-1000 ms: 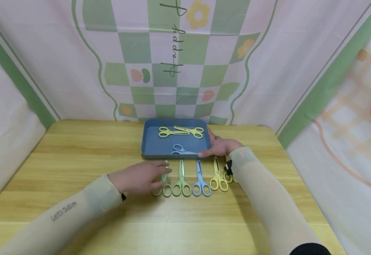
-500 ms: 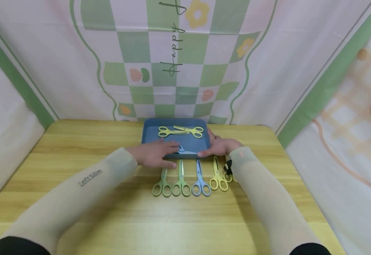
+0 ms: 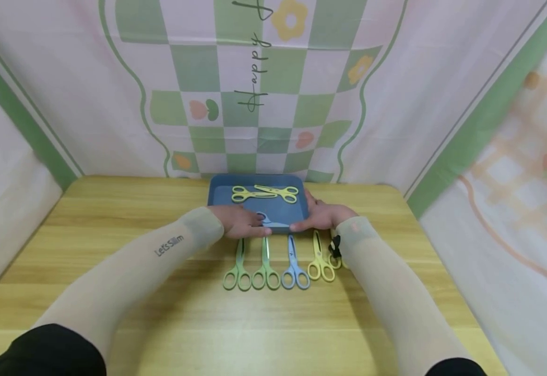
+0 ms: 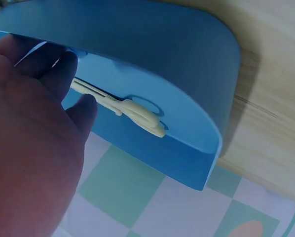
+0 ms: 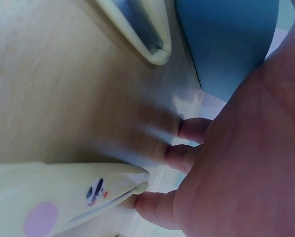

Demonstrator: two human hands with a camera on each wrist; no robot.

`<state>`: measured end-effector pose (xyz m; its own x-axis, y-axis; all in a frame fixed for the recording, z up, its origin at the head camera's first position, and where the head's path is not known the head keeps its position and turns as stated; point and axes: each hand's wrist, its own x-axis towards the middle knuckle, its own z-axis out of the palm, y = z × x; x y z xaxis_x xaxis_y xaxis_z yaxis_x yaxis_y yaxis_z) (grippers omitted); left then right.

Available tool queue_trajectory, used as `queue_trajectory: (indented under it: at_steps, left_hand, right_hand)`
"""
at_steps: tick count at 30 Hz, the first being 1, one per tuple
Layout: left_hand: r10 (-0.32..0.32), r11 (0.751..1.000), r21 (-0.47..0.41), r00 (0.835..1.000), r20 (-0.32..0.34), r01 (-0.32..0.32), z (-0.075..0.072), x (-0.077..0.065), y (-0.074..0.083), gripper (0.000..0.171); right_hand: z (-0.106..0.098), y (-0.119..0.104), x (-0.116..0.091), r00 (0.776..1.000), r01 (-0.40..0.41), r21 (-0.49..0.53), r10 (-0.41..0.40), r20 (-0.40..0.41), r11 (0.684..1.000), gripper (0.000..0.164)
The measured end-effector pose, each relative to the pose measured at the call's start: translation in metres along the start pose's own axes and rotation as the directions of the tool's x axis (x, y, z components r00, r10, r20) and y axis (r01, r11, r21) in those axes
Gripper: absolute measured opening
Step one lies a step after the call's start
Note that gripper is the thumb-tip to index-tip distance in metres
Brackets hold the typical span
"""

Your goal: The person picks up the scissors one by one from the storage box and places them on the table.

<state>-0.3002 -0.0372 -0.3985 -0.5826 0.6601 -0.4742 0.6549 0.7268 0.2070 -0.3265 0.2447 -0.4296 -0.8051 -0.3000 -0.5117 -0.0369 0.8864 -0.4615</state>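
Observation:
A blue-grey tray (image 3: 220, 194) sits near the table's back edge. Inside it are two pairs of yellow scissors (image 3: 286, 195) and one light-blue pair of scissors (image 3: 278, 225). My left hand (image 3: 239, 221) reaches over the tray's left front, fingers spread at the light-blue handles and thumb by the front rim. In the left wrist view its fingertips dip inside the wall, short of one yellow pair (image 4: 137, 113). At the tray's right front corner, my right hand (image 3: 324, 214) holds the side, thumb at the front rim, fingers along the outer wall.
In front of the tray a row of scissors lies on the wooden table (image 3: 254, 334): two green pairs (image 3: 238, 271), a blue pair (image 3: 294, 269), a yellow pair (image 3: 319, 263), and another yellow pair partly hidden by the right wrist. A patterned curtain (image 3: 203, 62) hangs behind.
My left hand has moved from the leftmost green scissors up and right into the tray, toward the light-blue scissors. The right hand stays at the tray's corner.

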Motion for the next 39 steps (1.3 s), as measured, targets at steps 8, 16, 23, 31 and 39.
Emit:
queue_trajectory:
  at_steps: [8, 16, 23, 31, 39]
  left_hand:
    - [-0.193, 0.978, -0.087, 0.981, -0.024, 0.190, -0.005, -0.002, -0.005, 0.089]
    - [-0.106, 0.994, 0.024, 0.981, -0.160, 0.111, -0.014, 0.007, -0.021, 0.039]
    - [-0.063, 0.997, 0.043, 0.996, -0.070, 0.066, -0.010, 0.018, -0.023, 0.036]
    - [-0.134, 0.989, 0.025, 0.965, -0.224, 0.143, -0.021, 0.018, -0.027, 0.022]
    - [-0.320, 0.946, -0.148, 0.900, -0.294, 0.288, -0.021, 0.035, -0.047, 0.027]
  right_hand:
    - [0.000, 0.008, 0.010, 1.000, 0.003, 0.009, -0.003, -0.007, 1.000, 0.148]
    - [0.000, 0.006, 0.006, 1.000, -0.005, -0.005, 0.005, 0.010, 1.000, 0.147]
    - [-0.001, 0.004, 0.003, 1.000, -0.008, -0.003, 0.008, 0.009, 1.000, 0.148]
    - [-0.001, 0.005, 0.002, 1.000, -0.006, 0.011, 0.006, 0.018, 1.000, 0.147]
    - [-0.002, 0.000, -0.003, 1.000, -0.007, 0.001, 0.007, 0.018, 1.000, 0.145]
